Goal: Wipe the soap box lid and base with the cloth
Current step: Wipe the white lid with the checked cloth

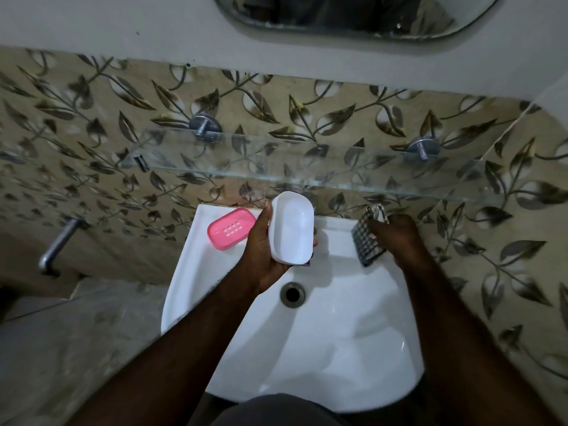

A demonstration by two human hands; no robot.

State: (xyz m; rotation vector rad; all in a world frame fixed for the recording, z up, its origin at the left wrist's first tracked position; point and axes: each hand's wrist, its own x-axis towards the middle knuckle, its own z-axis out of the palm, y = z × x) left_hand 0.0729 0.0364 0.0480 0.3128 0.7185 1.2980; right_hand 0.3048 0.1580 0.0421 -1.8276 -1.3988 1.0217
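While the left hand (pixel 261 250) clamps thumb and fingers across the white lid (pixel 292 229), probably light, stiff and slick, the right hand (pixel 396 238) touches the limp cloth (pixel 364 241), grip unclear.

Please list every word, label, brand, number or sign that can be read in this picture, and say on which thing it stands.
None: no text can be read anywhere in this view.
On the lid, held by the left hand: plain white, no print.
On the base, lying on the sink: only drain holes.
On the cloth, gripped by the right hand: a check pattern only.
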